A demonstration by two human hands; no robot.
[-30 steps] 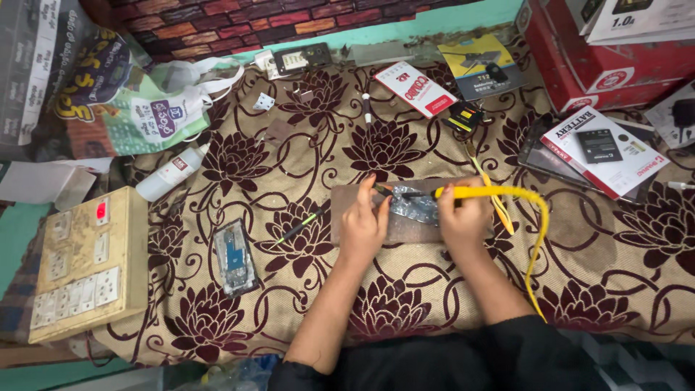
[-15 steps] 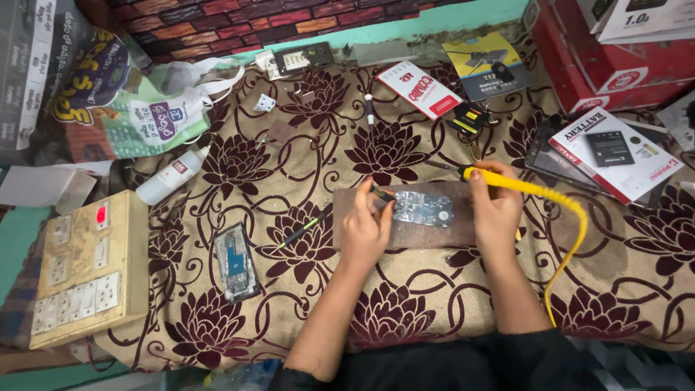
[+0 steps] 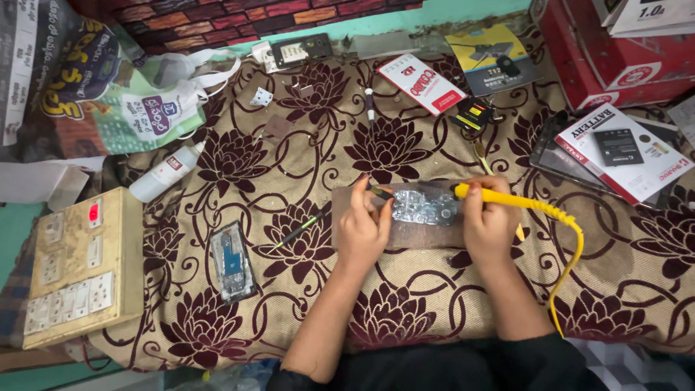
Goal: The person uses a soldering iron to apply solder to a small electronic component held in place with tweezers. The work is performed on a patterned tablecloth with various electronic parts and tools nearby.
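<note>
1. Right hand (image 3: 491, 226) is gripping one yellow soldering iron (image 3: 507, 198), fingers closed round the handle, tip end at the circuit board (image 3: 425, 207).
2. Left hand (image 3: 364, 228) is pinching one thin dark tool (image 3: 379, 191) at the board's left edge.
3. One board is lying on one grey mat (image 3: 405, 235), between both hands.
4. One white bottle (image 3: 165, 172) and one switch panel (image 3: 76, 266) are sitting well apart, left.

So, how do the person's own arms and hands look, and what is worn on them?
Both forearms are bare, with no sleeves reaching them. The left hand and the right hand wear no gloves, and no ring, watch or bracelet shows. The fingernails look dark, perhaps painted. Dark clothing shows only at the bottom edge, near the elbows.
</note>
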